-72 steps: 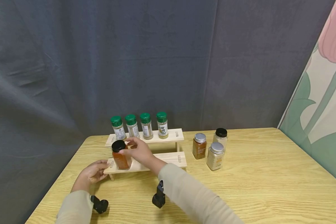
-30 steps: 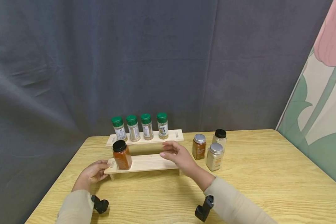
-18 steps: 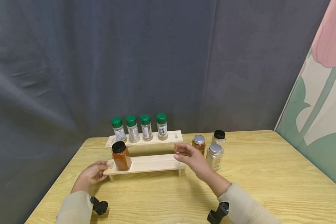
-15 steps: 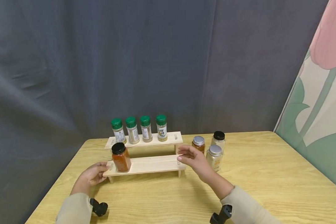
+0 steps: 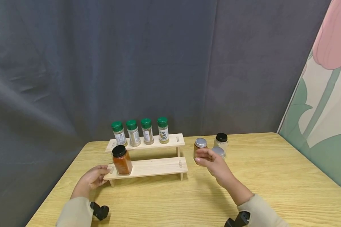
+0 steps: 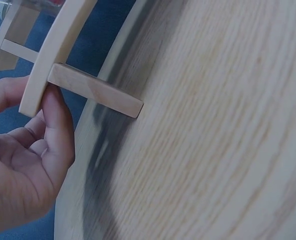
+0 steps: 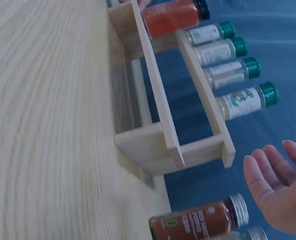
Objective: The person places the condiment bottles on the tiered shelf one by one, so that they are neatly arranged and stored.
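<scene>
Table (image 5: 272, 189): light wood grain, everything I work with stands on it.
Rack (image 5: 156, 166): a 2-step wooden stand near the table's far left; the lower step is in front, the upper one behind.
My left hand (image 5: 95, 177): at the left end of the rack's lower step, my fingers (image 6: 58, 120) pressed against the edge of the board and curled around it from below.
My right hand (image 5: 213, 162): in the air just right of the rack, fingers loosely spread, holding nothing, right beside the silver-lidded jars.
Red jar (image 5: 121, 160): black lid, upright on the left end of the lower step, just beside my left hand.
4 green-capped bottles (image 5: 140, 131): in a row on the upper step, upright.
Brown jar (image 5: 199, 148): silver lid, on the table right of the rack, just behind my right fingertips.
Pale jar with black lid (image 5: 221, 142): behind, on the table.
Second silver-lidded jar (image 5: 218, 151): mostly hidden by my right hand.
</scene>
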Demonstrator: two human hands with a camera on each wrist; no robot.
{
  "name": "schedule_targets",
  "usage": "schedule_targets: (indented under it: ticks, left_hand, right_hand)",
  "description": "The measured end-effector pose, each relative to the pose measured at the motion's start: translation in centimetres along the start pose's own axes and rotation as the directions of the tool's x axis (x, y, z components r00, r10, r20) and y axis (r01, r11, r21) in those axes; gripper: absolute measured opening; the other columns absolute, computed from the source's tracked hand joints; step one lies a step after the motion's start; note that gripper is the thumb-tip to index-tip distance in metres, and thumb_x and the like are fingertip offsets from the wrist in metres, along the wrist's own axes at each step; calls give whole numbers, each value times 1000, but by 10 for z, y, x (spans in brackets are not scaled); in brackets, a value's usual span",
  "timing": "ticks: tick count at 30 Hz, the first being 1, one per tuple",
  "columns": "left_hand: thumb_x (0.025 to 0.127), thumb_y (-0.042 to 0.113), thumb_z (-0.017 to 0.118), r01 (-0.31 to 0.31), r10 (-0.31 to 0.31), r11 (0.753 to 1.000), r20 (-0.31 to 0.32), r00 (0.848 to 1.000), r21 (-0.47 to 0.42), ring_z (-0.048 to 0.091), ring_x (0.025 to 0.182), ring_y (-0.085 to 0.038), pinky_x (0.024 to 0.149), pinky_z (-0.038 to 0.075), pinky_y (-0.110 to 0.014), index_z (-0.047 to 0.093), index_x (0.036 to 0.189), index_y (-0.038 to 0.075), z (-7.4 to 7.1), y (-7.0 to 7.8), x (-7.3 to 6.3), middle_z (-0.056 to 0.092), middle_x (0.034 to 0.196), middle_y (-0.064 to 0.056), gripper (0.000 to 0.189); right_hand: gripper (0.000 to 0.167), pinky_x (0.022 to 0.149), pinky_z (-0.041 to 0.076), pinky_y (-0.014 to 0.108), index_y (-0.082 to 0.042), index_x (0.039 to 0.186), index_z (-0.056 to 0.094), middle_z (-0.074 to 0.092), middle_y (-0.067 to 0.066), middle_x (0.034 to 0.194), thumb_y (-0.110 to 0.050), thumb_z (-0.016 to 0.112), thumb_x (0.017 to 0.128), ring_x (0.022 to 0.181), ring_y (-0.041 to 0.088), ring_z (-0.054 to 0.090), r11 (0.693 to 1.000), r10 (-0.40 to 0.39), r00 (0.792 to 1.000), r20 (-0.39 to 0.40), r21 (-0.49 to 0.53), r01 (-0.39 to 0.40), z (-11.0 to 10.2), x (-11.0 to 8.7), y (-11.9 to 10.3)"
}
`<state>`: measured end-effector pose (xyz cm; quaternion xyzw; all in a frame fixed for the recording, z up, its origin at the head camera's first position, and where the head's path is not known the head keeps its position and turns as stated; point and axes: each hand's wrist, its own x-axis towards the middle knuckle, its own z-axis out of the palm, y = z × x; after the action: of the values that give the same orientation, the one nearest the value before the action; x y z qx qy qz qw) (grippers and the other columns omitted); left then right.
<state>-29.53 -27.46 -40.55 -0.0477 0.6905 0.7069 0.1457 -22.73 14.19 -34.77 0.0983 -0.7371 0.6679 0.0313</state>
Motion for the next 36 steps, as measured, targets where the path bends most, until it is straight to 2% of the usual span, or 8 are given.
schedule_targets:
  ticks: [7,11,15,19,23,26,32,36]
  left_hand:
    - [85,2,44,-2,2,1000,14,1000,-13,55,64,-7,55,42,-18,29,111,-9,-3,-1,1,55,76,-1,32]
    - [86,2,44,9,-9,1000,9,1000,-25,55,66,-8,56,43,-19,28,114,-10,-5,-4,0,55,76,-1,35]
    - [85,3,47,27,-27,998,-4,1000,-49,55,67,-9,57,44,-19,35,110,-6,-6,-7,1,56,76,-1,29]
    - [85,4,48,45,-45,995,-4,999,-84,55,68,-9,58,44,-20,38,109,-2,-5,-6,2,57,75,-1,27]
    - [85,5,48,54,-55,995,-7,998,-84,54,67,-10,57,44,-20,39,109,-1,-4,-4,4,57,75,-1,26]
    - [86,5,48,60,-61,995,-12,998,-83,54,67,-10,57,43,-20,40,109,0,-4,-3,5,57,75,-1,25]
    - [85,6,49,72,-73,992,-7,997,-104,54,67,-10,57,43,-20,42,106,3,-4,-1,5,58,74,0,22]
    - [85,5,48,80,-79,989,11,997,-127,55,66,-10,56,43,-20,45,99,7,-4,0,2,59,74,0,15]
  right_hand:
    - [40,77,41,23,8,117,41,47,22,109,-11,55,84,90,5,51,998,-19,998,-64,-52,16,-17,-3,2]
    - [42,77,41,21,8,118,40,47,18,107,-14,54,85,89,4,49,997,-18,995,-100,-75,11,-29,-5,5]
    - [43,75,41,19,9,117,39,48,12,103,-16,54,85,88,3,49,995,-46,991,-124,-94,34,-41,-8,8]
    - [44,72,41,17,11,117,38,49,2,96,-17,54,85,84,2,49,991,-67,983,-170,-123,47,-53,-10,8]
    - [46,71,41,16,11,117,37,49,-2,94,-18,55,85,83,1,48,986,-74,976,-207,-164,40,-64,-10,8]
    - [48,72,39,14,10,119,36,49,1,97,-20,54,86,84,0,47,977,-60,973,-221,-213,12,-70,-9,10]
    - [52,76,36,17,7,123,33,43,17,111,-26,52,86,86,-2,43,966,6,971,-240,-250,-68,-79,-3,17]
    - [58,86,33,30,8,127,27,36,23,120,-26,52,86,100,14,41,971,37,976,-215,-224,-87,-81,5,19]
